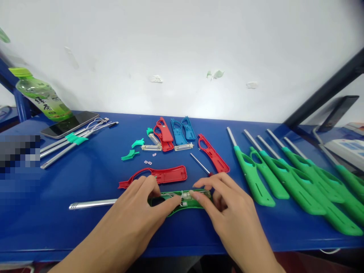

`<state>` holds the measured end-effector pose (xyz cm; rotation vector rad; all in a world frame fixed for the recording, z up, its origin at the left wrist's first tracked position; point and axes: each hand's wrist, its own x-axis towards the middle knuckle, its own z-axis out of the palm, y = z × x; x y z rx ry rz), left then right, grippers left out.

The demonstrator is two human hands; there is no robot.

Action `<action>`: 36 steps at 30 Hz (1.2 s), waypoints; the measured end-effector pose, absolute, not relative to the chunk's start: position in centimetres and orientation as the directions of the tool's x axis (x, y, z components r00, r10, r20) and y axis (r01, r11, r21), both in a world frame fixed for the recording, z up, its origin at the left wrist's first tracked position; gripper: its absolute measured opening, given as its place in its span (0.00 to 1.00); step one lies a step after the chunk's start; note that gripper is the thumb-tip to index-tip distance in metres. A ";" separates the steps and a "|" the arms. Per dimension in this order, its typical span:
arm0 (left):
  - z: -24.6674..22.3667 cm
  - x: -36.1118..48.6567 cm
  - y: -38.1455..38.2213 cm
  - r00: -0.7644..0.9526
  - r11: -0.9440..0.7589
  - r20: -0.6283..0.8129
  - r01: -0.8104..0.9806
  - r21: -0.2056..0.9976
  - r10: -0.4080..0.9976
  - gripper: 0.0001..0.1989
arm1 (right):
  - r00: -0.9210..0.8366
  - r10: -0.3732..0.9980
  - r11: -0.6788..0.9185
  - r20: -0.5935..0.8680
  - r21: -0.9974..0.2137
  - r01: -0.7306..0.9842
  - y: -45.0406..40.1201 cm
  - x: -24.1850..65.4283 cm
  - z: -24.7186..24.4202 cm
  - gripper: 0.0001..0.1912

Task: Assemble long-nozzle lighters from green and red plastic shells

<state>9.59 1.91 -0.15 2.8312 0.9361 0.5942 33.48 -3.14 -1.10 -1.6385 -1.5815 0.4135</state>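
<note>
An open green lighter shell (195,203) lies flat near the table's front edge, with white wires and a clear part (186,195) inside it. Its metal tube (92,204) points left. My left hand (142,212) is closed on the shell's left part, thumb tip at the wires. My right hand (227,203) bends over the right end, its thumb and fingers closed around the clear part. Just behind lies a red half shell (170,175), its left end partly behind my left hand.
Green lighters (256,182) lie at right. Red (214,155) and blue (178,132) shells, clear tanks (151,148), green triggers (131,154) and a screwdriver (200,163) lie behind my hands. Metal tubes (65,146), a phone (69,124) and a bottle (42,94) are at left.
</note>
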 end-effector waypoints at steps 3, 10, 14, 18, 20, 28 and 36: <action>-0.3 9.5 1.9 0.734 -0.803 0.329 0.560 0.201 0.594 0.19 | 0.179 0.937 0.118 0.301 -0.753 0.647 -3.1 33.5 -0.9 0.03; 0.1 9.7 1.8 0.712 -0.793 0.413 0.608 0.040 0.568 0.19 | 0.229 0.875 0.188 0.426 -0.736 0.650 -3.0 33.7 -0.2 0.13; 0.0 9.7 1.7 0.693 -0.814 0.509 0.580 0.028 0.511 0.24 | 0.222 0.838 0.239 0.498 -0.702 0.670 -2.9 33.9 -0.3 0.11; -0.5 9.7 1.8 0.650 -0.820 0.554 0.562 0.110 0.520 0.15 | 0.216 0.830 0.251 0.514 -0.690 0.678 -2.9 33.9 -0.3 0.10; -0.5 9.8 1.9 0.637 -0.820 0.567 0.557 0.131 0.522 0.15 | 0.213 0.830 0.254 0.516 -0.689 0.679 -2.9 33.9 -0.2 0.11; -0.2 10.1 1.8 0.615 -0.802 0.562 0.575 0.161 0.554 0.14 | 0.216 0.820 0.265 0.531 -0.685 0.679 -2.8 34.1 -0.5 0.11; -0.4 9.9 1.8 0.614 -0.797 0.570 0.591 0.127 0.546 0.15 | 0.411 0.697 0.203 0.587 -0.711 0.673 -3.1 35.1 -0.8 0.12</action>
